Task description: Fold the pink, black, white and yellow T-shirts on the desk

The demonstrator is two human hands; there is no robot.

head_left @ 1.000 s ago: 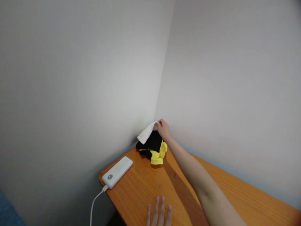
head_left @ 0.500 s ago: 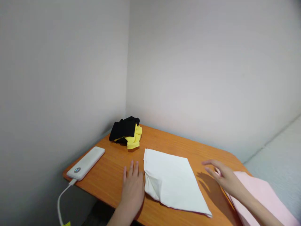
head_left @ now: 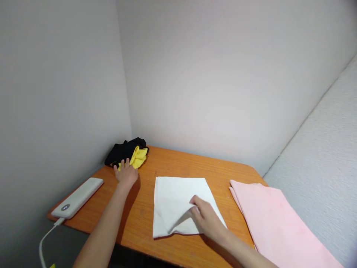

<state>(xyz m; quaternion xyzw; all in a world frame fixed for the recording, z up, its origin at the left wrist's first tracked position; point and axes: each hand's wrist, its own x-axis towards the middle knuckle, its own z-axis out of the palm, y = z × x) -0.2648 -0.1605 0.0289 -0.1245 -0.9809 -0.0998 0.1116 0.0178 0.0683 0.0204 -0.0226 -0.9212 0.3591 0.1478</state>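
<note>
A folded white cloth point(head_left: 178, 193) lies on the wooden table, its near edge lifted into a crease. My right hand point(head_left: 208, 219) pinches that edge between thumb and fingers, over the cloth's right part. My left hand point(head_left: 126, 174) reaches to the far left corner, palm down with fingers spread. Its fingertips are at a crumpled yellow cloth point(head_left: 138, 157), which lies against a bunched black cloth point(head_left: 122, 152). Whether the fingertips press on the fabric I cannot tell.
A white power bank point(head_left: 79, 197) with a plugged-in white cable point(head_left: 41, 245) lies along the left edge of the table point(head_left: 178, 160). Folded pink cloth point(head_left: 279, 219) covers the right side and hangs over the edge. Walls stand behind and to the left.
My left hand has gone from beside the white cloth to the yellow and black cloths. My right hand has come in from the right and taken hold of the white cloth. The view has shifted right.
</note>
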